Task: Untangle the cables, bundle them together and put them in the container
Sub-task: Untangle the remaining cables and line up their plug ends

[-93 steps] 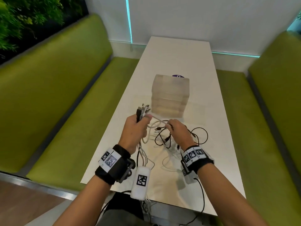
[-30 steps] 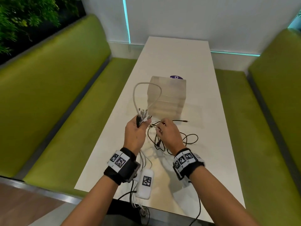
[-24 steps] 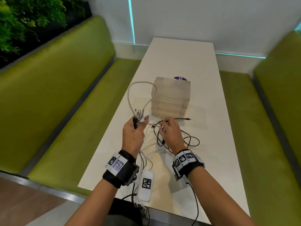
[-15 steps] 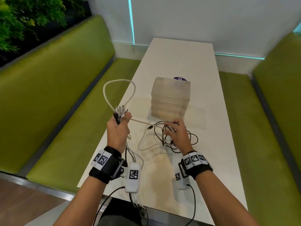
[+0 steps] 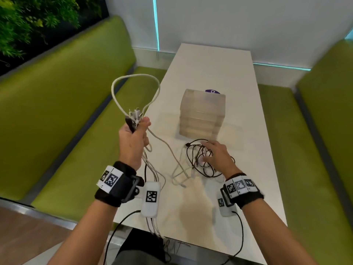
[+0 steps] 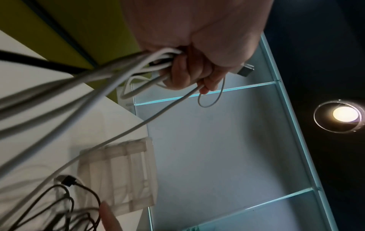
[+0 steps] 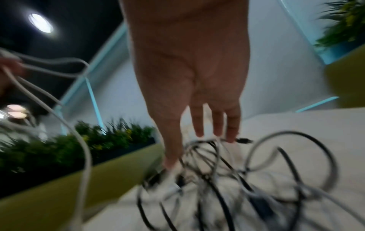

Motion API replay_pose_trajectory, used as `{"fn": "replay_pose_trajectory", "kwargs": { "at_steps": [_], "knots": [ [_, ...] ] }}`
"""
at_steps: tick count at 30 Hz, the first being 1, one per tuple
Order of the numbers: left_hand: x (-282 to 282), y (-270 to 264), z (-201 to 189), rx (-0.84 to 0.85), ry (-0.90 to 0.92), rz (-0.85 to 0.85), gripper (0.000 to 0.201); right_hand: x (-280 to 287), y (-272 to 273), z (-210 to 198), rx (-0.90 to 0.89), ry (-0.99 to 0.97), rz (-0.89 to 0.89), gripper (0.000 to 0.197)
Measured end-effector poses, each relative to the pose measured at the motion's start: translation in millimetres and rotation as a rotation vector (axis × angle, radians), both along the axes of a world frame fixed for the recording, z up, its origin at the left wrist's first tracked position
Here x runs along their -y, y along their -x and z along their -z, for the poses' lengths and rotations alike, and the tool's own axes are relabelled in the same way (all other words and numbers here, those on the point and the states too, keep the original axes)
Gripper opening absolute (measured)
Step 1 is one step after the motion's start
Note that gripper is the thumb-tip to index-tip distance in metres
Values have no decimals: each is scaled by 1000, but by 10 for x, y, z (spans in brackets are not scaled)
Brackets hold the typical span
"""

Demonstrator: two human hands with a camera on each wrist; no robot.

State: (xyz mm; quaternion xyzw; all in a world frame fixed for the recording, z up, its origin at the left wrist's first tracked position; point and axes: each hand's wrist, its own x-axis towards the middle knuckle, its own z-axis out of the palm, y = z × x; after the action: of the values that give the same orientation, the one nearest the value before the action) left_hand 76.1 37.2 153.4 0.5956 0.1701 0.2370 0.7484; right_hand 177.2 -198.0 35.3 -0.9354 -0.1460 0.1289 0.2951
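Note:
My left hand (image 5: 133,138) is raised over the table's left edge and grips a bunch of white cables (image 5: 135,119) near their plugs; a white loop (image 5: 133,81) stands above the fist. In the left wrist view the fingers (image 6: 183,75) curl round the white cables (image 6: 110,75). One white cable (image 5: 166,148) runs down to the table. My right hand (image 5: 215,157) lies with straight, spread fingers on a tangle of black cables (image 5: 198,161) on the table (image 5: 210,64). In the right wrist view the fingertips (image 7: 217,125) touch the black cables (image 7: 227,171). A translucent container (image 5: 202,113) stands just beyond.
Green benches (image 5: 57,104) run along both sides of the white table. A purple round label (image 5: 212,91) lies behind the container. Plants (image 5: 28,22) stand at the far left. White wrist-camera packs hang under both wrists, with wires over the near table edge.
My left hand has lifted up and to the left, drawing the white cable out of the pile. My right hand has let go of the cable and flattened onto the black tangle.

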Motion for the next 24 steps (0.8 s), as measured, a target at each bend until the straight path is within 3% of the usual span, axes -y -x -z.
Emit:
{"fn": "replay_pose_trajectory", "kwargs": {
  "at_steps": [2,4,6,9,11,14,17,21,24],
  "knots": [
    [28,32,2,-10,-16,55,11,-14,76,-177,-4,90,-67,63],
    [73,83,10,-24,-39,120,14,-53,204,-414,90,-3,-105,55],
    [142,152,23,-48,-52,195,16,-132,377,-694,84,-309,-96,55],
    [253,262,49,-91,-105,361,17,-267,629,-1105,-125,-756,-114,83],
    [328,336,59,-124,-142,486,18,-323,729,-1275,-171,-926,-145,103],
    [398,420,68,-166,-181,638,23,-329,779,-1472,-174,-1084,-81,105],
    [435,458,95,-253,-268,756,21,-206,784,-1604,-166,-982,-166,86],
    [483,440,120,-387,-483,859,13,-168,957,-1703,-201,-613,-389,68],
    [571,422,104,-350,-591,918,18,-307,1086,-1643,-124,-563,-285,36]
  ]
}}
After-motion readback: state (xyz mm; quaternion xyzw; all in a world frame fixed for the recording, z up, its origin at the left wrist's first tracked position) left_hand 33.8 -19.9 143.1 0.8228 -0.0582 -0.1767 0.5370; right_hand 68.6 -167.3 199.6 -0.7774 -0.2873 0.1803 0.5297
